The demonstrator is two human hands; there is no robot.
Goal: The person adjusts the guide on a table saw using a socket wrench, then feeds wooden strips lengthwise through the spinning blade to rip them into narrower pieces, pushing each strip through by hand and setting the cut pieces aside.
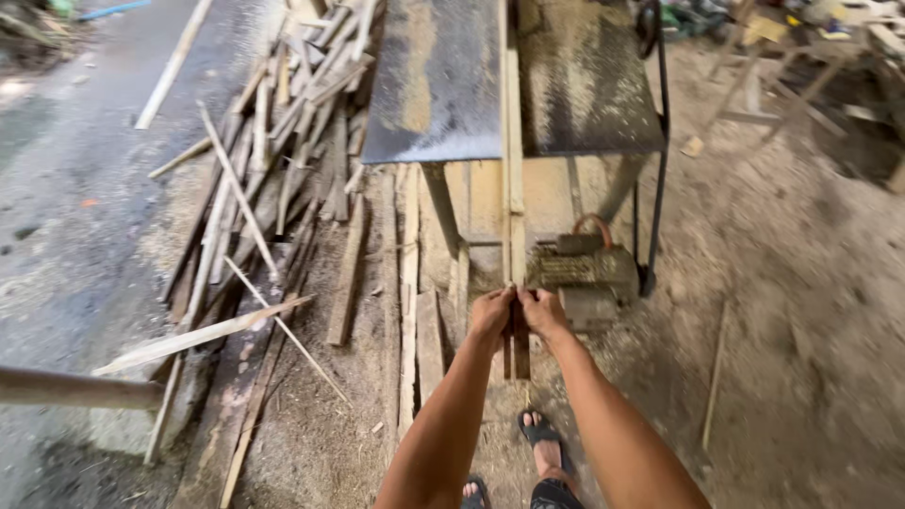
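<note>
Both hands — left hand (490, 314), right hand (544, 311) — clamp a long wooden strip (515, 170) lying on the sawdust-dusted saw table (434, 85), offcuts (283, 160) heaped on the dirt floor (792, 283).

Long pale wooden strip (515, 170) lies lengthwise across the dusty saw table (434, 85).

The desk (443, 85) is a dark metal saw top, dusted with sawdust, and a long wooden strip (514, 141) lies along its middle. Under it, an electric motor (584, 273) sits on the dirt floor (792, 283). To the left, a pile of thin wooden offcuts (283, 151) lies on the floor, with flat planks (410, 302) beside it.
</note>
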